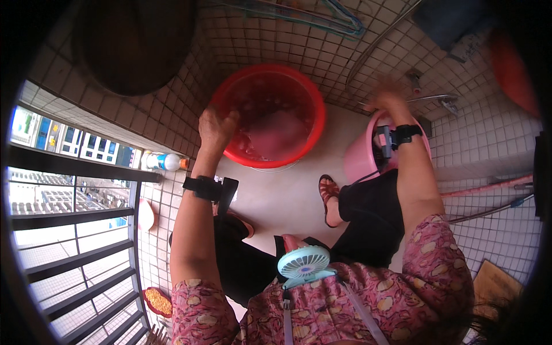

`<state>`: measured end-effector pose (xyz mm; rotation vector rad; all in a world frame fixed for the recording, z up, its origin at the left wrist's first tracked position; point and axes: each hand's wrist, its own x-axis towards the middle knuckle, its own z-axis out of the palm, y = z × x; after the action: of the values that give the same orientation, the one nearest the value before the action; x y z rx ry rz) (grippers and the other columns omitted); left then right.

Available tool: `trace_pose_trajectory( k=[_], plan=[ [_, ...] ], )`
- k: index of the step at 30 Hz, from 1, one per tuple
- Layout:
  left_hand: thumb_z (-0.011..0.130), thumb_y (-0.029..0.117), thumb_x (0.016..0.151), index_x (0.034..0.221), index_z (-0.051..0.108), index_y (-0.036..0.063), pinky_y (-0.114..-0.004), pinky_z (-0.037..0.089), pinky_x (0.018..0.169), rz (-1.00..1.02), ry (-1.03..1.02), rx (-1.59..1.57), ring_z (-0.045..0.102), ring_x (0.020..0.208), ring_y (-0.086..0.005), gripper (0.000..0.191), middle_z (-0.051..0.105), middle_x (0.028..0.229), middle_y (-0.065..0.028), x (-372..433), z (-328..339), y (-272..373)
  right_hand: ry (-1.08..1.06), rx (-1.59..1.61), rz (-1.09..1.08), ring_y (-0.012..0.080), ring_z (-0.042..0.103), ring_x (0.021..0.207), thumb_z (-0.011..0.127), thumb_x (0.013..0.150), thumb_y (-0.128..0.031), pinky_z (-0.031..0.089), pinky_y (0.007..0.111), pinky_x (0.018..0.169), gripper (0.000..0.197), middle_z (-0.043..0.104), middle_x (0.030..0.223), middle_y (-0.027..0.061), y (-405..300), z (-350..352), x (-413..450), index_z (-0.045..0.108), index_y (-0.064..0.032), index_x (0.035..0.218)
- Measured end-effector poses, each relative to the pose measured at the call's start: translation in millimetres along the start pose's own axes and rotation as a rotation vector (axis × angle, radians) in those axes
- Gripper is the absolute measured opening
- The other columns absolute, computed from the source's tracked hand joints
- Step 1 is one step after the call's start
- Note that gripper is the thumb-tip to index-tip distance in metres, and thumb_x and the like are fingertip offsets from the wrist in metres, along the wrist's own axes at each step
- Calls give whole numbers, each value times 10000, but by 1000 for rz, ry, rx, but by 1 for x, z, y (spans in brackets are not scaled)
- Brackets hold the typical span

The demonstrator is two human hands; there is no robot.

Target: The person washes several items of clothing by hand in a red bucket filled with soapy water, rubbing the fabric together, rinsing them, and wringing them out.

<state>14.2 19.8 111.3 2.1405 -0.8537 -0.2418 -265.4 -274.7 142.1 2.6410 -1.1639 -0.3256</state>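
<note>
A red plastic basin (pixel 320 116) on the floor holds water with a blurred pink item (pixel 278 136) in it. My left hand (pixel 217 129) is at the basin's left rim, its thumb over the inner side and its fingers towards the outside. My right hand (pixel 390 101), smeared by motion, is over the far rim of a pink bucket (pixel 360 153). Whether it holds anything is not clear. Dark contents show inside the bucket, partly hidden by my forearm and the device on my wrist. Behind my right hand are a wall tap (pixel 415 82) and a flexible metal hose (pixel 360 64).
Several plastic clothes hangers (pixel 302 19) hang at the far tiled wall. On the left ledge lie a plastic bottle (pixel 166 162) and a red dish of yellow grains (pixel 158 302), beside a metal railing (pixel 77 217). A small turquoise fan (pixel 304 264) hangs at my chest.
</note>
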Motion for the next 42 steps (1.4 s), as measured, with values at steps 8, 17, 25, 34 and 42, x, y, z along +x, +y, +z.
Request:
trace_pose_trajectory(
  k=[8, 17, 25, 34, 42],
  plan=[
    [640, 225, 657, 916, 633, -17, -421, 477, 758, 10, 83, 10, 606, 835, -385, 355, 627, 838, -242, 11, 6, -4, -182, 557, -556, 294, 603, 877, 636, 660, -184, 481, 377, 763, 278, 625, 908, 190, -169, 31, 26, 653, -26, 888],
    [654, 230, 678, 907, 643, 4, -391, 478, 738, -171, 82, -79, 623, 819, -350, 323, 640, 846, -209, 15, -33, 0, -392, 533, -500, 295, 152, 1345, 547, 754, -246, 191, 427, 1075, 631, 213, 1437, 153, -244, 5, 22, 353, -132, 1344],
    [666, 242, 667, 860, 630, -34, -405, 472, 731, -189, 172, 66, 614, 823, -374, 339, 626, 833, -246, 14, -36, -17, -157, 588, -545, 322, 384, 1180, 609, 707, -194, 360, 447, 947, 508, 420, 1277, 147, -269, 4, 17, 502, -115, 1197],
    [650, 232, 669, 842, 648, -23, -390, 474, 703, -206, 85, -21, 624, 777, -354, 308, 627, 774, -236, 8, -35, -7, -263, 367, -599, 282, 521, 1026, 606, 692, -182, 428, 388, 850, 370, 558, 1103, 147, -270, 7, 10, 599, -66, 1043],
    [636, 231, 688, 856, 658, 3, -415, 485, 732, -86, -83, -2, 618, 814, -363, 284, 630, 796, -224, 14, 4, -7, -287, 1244, -820, 146, 547, 666, 587, 680, -100, 430, 294, 578, 87, 610, 727, 48, -238, 43, 77, 616, -34, 729]
  ],
)
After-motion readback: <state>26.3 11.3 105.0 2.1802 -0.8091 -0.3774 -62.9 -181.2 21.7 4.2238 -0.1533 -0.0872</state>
